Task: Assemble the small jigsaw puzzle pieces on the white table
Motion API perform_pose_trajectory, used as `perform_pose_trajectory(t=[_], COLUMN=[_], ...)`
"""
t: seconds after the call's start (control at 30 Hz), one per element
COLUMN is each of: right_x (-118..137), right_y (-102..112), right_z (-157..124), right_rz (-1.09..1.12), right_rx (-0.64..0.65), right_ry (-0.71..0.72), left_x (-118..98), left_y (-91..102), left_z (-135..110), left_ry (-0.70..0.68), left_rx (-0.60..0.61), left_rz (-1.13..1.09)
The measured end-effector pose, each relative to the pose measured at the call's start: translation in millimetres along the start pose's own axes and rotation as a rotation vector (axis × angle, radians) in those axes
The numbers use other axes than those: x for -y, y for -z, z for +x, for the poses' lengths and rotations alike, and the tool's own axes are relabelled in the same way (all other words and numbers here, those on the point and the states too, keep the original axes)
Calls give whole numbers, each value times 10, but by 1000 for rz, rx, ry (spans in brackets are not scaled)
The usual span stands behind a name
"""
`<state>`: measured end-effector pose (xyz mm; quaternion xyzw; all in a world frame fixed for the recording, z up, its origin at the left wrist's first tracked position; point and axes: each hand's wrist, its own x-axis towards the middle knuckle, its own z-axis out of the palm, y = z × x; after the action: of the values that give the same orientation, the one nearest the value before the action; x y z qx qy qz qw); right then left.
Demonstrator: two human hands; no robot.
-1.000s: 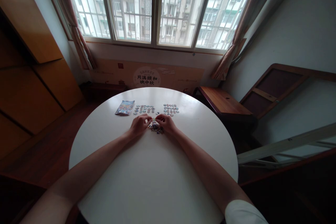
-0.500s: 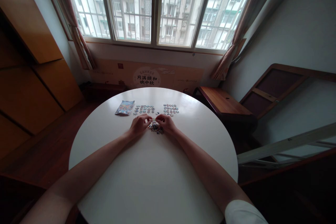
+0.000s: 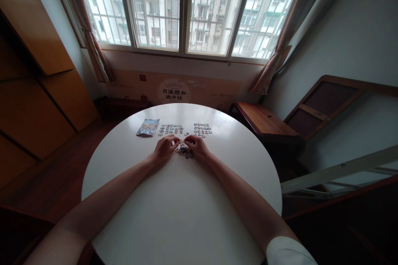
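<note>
Between my two hands, small puzzle pieces (image 3: 182, 141) are pinched at the fingertips; their exact number and shape are too small to tell. My left hand (image 3: 166, 146) is closed on its side of them, with thumb and forefinger together. From the other side my right hand (image 3: 196, 145) grips with bent fingers. Just below the fingertips lies a loose pile of puzzle pieces (image 3: 185, 152). Beyond my left hand, pieces are spread in rows (image 3: 171, 128). A second group of rows (image 3: 203, 129) lies beyond my right hand, and a single piece (image 3: 186, 134) sits between the groups.
A colourful printed packet (image 3: 148, 127) lies at the left on the round white table (image 3: 180, 203). Behind the table are a printed cardboard panel (image 3: 174, 87) and a barred window. A low wooden stand (image 3: 265, 119) is at the right.
My hands stay almost in the same place, fingertips still together over the pile. The rows, the pile and the packet look unmoved.
</note>
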<state>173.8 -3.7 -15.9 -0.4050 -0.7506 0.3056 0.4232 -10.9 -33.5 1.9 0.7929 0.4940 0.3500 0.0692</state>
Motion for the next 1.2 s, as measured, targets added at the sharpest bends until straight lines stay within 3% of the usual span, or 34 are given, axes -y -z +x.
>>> perform_pose_trajectory(t=[1.2], right_x=[-8], right_y=[-8], right_z=[7], right_rz=[-18], right_rx=[6], right_ry=[5], left_x=[2], left_y=[-7], left_z=[5], left_ry=[-7], left_rx=[17], left_rz=[22])
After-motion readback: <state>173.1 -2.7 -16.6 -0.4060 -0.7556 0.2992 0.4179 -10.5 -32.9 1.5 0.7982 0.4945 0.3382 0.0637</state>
